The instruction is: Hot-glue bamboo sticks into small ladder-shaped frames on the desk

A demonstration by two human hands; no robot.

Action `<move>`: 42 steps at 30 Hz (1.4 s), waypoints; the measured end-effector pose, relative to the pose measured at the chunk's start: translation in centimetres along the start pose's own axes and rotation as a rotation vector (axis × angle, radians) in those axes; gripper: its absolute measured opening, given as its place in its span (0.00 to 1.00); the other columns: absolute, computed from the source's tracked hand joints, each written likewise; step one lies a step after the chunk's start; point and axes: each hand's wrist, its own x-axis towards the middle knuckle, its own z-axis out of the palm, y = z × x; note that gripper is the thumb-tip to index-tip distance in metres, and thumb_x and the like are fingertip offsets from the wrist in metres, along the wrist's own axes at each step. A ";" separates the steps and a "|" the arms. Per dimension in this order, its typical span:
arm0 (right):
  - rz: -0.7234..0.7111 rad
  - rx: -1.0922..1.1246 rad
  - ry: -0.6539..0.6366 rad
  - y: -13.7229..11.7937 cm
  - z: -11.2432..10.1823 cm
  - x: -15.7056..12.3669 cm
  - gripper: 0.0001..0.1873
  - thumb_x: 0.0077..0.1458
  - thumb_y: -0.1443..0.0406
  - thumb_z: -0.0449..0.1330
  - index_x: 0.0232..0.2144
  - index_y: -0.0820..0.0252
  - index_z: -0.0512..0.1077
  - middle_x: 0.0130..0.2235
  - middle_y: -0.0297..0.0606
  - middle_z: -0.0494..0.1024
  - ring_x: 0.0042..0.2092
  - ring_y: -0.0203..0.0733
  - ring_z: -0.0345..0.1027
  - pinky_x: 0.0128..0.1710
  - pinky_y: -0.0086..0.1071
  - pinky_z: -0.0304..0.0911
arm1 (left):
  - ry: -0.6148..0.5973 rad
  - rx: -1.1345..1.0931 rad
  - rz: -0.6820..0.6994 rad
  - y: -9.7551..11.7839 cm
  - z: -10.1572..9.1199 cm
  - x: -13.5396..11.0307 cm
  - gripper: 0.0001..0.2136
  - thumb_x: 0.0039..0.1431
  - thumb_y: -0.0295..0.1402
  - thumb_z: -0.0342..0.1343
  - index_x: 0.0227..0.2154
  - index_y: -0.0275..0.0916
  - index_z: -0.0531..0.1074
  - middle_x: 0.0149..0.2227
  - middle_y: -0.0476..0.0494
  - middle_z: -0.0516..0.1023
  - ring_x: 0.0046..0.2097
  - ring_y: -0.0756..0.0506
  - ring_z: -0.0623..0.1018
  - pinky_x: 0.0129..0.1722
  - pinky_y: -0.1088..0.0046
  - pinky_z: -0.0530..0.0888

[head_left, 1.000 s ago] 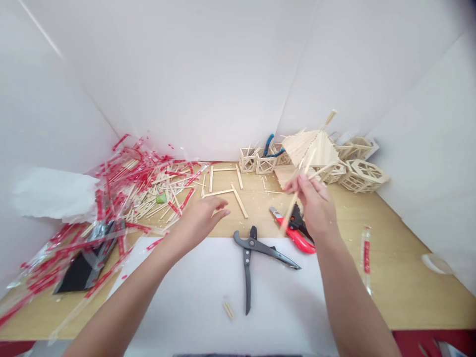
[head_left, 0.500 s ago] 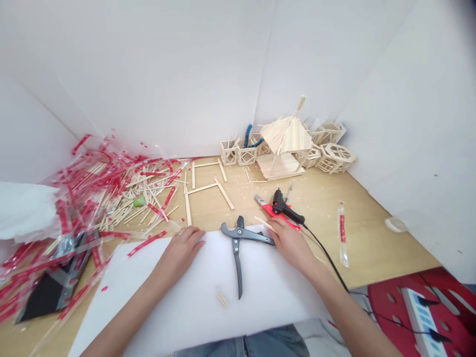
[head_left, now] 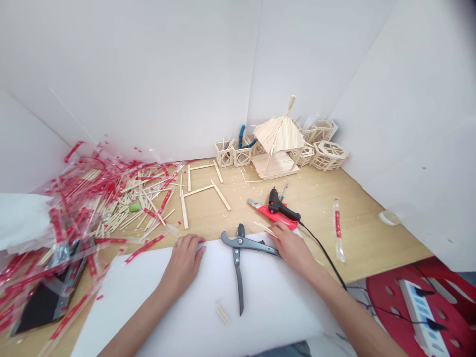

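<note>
My left hand (head_left: 183,259) lies flat and open on the white sheet (head_left: 193,307), fingers stretched toward its far edge. My right hand (head_left: 290,244) rests on the same sheet's far right part, fingers curled round thin wooden sticks (head_left: 265,227) that poke out to the left. Between the hands lie black cutters (head_left: 240,253), handles spread. Just beyond the right hand sit a black glue gun (head_left: 281,209) and a red tool (head_left: 270,213). A stick pavilion (head_left: 278,144) stands at the back.
A heap of red-and-clear wrappers and loose sticks (head_left: 92,193) covers the left of the wooden table (head_left: 364,238). Stick frames (head_left: 201,191) lie mid-table, small stick boxes (head_left: 232,153) and lattice cages (head_left: 327,153) by the white walls. A power strip (head_left: 418,307) lies on a red stool.
My right hand came down from the pavilion to the sheet's edge with the sticks. My left hand drew back and settled flat on the sheet. The view pulled back and rightward.
</note>
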 end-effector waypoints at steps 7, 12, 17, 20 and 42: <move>-0.033 0.006 0.006 0.4 -0.3 -0.1 0.16 0.63 0.65 0.44 0.42 0.57 0.71 0.46 0.40 0.73 0.41 0.41 0.71 0.37 0.31 0.63 | -0.002 -0.029 -0.034 0.9 -0.4 -0.7 0.10 0.62 0.35 0.43 0.38 0.40 0.68 0.40 0.40 0.72 0.44 0.40 0.71 0.45 0.58 0.69; -0.033 -0.048 0.199 0.8 -1.0 1.3 0.16 0.62 0.63 0.45 0.43 0.57 0.71 0.46 0.39 0.73 0.42 0.41 0.71 0.35 0.30 0.63 | 0.064 -0.049 -0.149 -1.5 -2.6 2.6 0.10 0.61 0.35 0.42 0.36 0.39 0.68 0.39 0.40 0.72 0.43 0.41 0.72 0.45 0.61 0.68; -0.087 -0.093 0.200 -1.4 -2.1 5.2 0.15 0.62 0.60 0.47 0.38 0.56 0.72 0.41 0.38 0.74 0.37 0.38 0.70 0.33 0.28 0.59 | 0.164 0.023 -0.464 -4.5 -4.1 7.8 0.10 0.59 0.35 0.44 0.36 0.37 0.68 0.38 0.39 0.74 0.42 0.41 0.74 0.41 0.66 0.69; -0.111 -0.119 0.098 -4.1 -1.8 8.5 0.14 0.61 0.61 0.48 0.33 0.59 0.72 0.38 0.39 0.74 0.36 0.38 0.70 0.33 0.28 0.57 | 0.118 0.072 -0.585 -5.0 -3.7 9.3 0.12 0.59 0.37 0.43 0.36 0.37 0.68 0.38 0.38 0.76 0.41 0.40 0.75 0.39 0.65 0.69; -0.012 -0.117 -0.066 -9.2 2.5 16.0 0.09 0.56 0.62 0.52 0.34 0.61 0.69 0.35 0.43 0.77 0.35 0.42 0.71 0.28 0.29 0.50 | -0.032 0.288 -0.521 -3.3 -2.2 8.5 0.16 0.61 0.38 0.40 0.40 0.35 0.69 0.37 0.37 0.75 0.40 0.39 0.76 0.35 0.67 0.69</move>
